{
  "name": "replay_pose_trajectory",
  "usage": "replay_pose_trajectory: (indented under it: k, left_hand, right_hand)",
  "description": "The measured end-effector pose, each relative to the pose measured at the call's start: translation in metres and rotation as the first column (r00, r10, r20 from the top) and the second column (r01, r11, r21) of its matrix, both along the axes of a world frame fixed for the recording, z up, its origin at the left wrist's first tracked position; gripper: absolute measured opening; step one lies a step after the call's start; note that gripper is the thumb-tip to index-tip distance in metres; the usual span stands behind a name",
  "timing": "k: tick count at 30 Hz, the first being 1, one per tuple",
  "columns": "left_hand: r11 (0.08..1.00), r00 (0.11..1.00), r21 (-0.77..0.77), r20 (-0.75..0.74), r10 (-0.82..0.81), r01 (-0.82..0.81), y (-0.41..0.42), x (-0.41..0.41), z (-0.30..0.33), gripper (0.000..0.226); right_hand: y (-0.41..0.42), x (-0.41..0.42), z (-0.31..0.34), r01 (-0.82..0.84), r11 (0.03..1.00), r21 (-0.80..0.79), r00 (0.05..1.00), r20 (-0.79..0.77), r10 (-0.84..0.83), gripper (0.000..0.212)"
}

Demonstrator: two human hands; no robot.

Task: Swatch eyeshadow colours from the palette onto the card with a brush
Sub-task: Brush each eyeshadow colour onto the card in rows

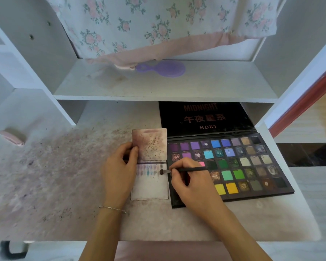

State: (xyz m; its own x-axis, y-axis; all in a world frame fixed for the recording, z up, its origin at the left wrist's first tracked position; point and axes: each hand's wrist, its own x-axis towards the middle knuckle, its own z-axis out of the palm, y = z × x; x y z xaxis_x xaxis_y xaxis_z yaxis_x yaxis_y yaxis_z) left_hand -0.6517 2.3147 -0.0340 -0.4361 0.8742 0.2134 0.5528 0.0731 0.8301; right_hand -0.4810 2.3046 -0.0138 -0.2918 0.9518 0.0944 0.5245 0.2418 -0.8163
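A white card (150, 187) lies on the desk just left of the open eyeshadow palette (252, 161), with a row of purple and blue swatches across its upper part. A stained flap (150, 144) stands up from the card's top edge. My left hand (119, 170) pinches the flap's left edge, palm resting beside the card. My right hand (192, 183) grips a thin dark brush (188, 169) over the palette's left side. The brush's dark tip (161, 172) touches the card at the right end of the swatch row.
The palette's black lid (205, 117) leans back under a white shelf (164, 95). A purple hairbrush (162, 68) lies on that shelf below a hanging floral cloth (158, 25). Powder stains cover the desk (55, 176). A pink object (12, 139) sits far left.
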Motion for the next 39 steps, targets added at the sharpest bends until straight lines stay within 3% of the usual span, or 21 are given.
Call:
replay_pose_trajectory:
  k: [19,23,27,31,39]
  left_hand:
    - [1.000,1.000,0.001,0.023,-0.014,0.014,0.000,0.000,0.000,0.020]
    - [1.000,1.000,-0.004,0.007,-0.010,0.010,0.000,0.000,0.001,0.021]
    - [1.000,1.000,-0.006,0.015,-0.012,0.012,-0.001,0.000,0.001,0.020]
    - [1.000,0.999,-0.010,0.029,-0.017,0.017,0.000,0.000,0.002,0.019]
    - [1.000,0.999,0.000,0.052,-0.010,0.010,-0.002,0.000,0.004,0.019]
  right_hand:
    - [-0.001,0.000,-0.001,-0.013,1.000,-0.007,1.000,-0.021,0.013,0.012]
    - [-0.003,0.001,0.000,-0.001,0.999,0.040,0.997,-0.077,0.004,0.021]
    - [-0.003,0.002,-0.001,0.106,0.984,0.140,0.974,-0.214,-0.075,0.021]
    - [-0.001,0.000,-0.005,0.196,0.971,0.138,0.942,-0.303,-0.147,0.019]
    - [0.010,-0.006,-0.004,0.222,0.962,0.161,0.937,-0.307,-0.165,0.019]
